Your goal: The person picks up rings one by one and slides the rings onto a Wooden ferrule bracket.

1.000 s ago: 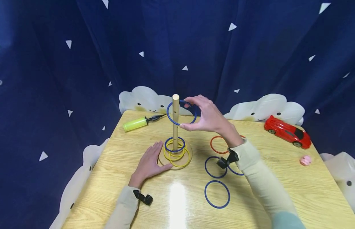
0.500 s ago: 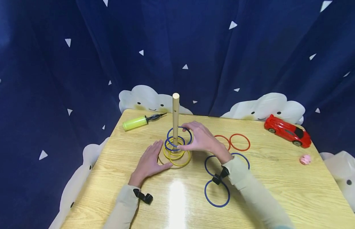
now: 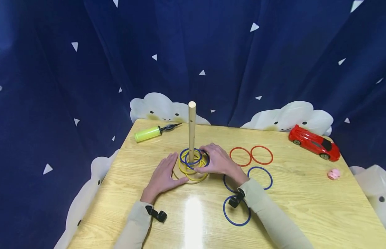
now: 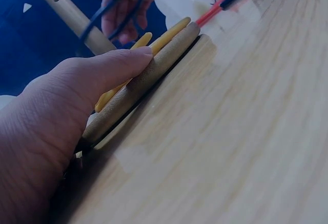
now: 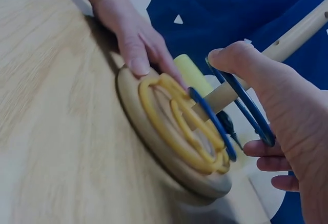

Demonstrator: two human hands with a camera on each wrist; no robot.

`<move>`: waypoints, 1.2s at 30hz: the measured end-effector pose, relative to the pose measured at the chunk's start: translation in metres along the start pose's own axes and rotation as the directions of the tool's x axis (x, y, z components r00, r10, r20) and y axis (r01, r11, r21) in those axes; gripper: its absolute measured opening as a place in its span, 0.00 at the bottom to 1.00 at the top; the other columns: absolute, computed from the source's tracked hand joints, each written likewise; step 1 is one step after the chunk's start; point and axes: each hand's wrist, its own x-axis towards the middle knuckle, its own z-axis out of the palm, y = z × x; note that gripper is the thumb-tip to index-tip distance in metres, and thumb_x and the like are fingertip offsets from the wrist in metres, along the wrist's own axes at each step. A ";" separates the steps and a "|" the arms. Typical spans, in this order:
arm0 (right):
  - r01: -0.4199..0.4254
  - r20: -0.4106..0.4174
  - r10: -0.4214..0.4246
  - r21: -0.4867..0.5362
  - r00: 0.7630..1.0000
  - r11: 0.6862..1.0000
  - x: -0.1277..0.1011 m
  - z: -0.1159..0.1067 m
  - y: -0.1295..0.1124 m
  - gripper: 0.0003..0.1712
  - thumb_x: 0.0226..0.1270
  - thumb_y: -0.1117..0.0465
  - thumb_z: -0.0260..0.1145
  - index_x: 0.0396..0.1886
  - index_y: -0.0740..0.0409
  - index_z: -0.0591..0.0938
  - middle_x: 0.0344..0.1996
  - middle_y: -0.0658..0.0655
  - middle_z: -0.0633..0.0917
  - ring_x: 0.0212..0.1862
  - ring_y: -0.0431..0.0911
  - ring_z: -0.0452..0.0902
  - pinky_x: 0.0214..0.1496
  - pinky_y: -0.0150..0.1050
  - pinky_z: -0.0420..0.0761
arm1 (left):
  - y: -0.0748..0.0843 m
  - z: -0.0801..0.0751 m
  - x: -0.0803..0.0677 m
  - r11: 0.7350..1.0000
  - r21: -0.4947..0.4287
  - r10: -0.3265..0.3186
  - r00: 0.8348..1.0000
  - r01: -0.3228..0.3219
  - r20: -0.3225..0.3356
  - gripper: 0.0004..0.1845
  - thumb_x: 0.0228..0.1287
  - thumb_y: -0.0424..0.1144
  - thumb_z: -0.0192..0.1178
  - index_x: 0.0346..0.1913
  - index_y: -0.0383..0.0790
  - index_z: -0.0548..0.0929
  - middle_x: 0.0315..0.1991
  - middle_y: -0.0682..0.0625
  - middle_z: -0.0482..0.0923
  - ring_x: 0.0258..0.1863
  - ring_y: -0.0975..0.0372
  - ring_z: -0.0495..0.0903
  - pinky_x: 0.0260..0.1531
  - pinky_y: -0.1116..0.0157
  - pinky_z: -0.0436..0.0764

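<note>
A wooden peg (image 3: 191,131) stands upright on a round base (image 5: 130,93). Loose yellow rings (image 5: 146,101) lie around its foot, and a blue ring (image 5: 215,124) rests over them. My right hand (image 3: 216,160) pinches another blue ring (image 5: 249,103) between thumb and fingers. That ring encircles the peg low down, a little above the lower rings in the right wrist view. My left hand (image 3: 163,176) lies along the left side of the base with fingers straight. Its thumb (image 4: 125,62) rests on the base's rim; the fingers are hidden in the left wrist view.
Right of the base lie two red rings (image 3: 262,146) and several blue rings (image 3: 236,225), partly under my right forearm. A yellow-green hand pump (image 3: 148,134) lies back left. A red toy car (image 3: 314,142) and a small pink pig toy (image 3: 333,174) are far right.
My right hand has lowered the blue ring from near the peg's top to just above the base. My left hand has stayed at the base.
</note>
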 end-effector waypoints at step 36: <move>-0.255 -0.122 0.266 0.097 0.956 0.962 -0.120 -0.037 0.037 0.55 0.60 0.42 0.79 0.81 0.56 0.64 0.76 0.63 0.69 0.76 0.61 0.63 0.74 0.65 0.67 | 0.001 -0.003 0.001 0.999 0.020 0.037 0.999 -0.036 -0.021 0.66 0.55 0.80 0.60 0.84 0.39 0.53 0.84 0.44 0.54 0.83 0.52 0.51 0.82 0.50 0.51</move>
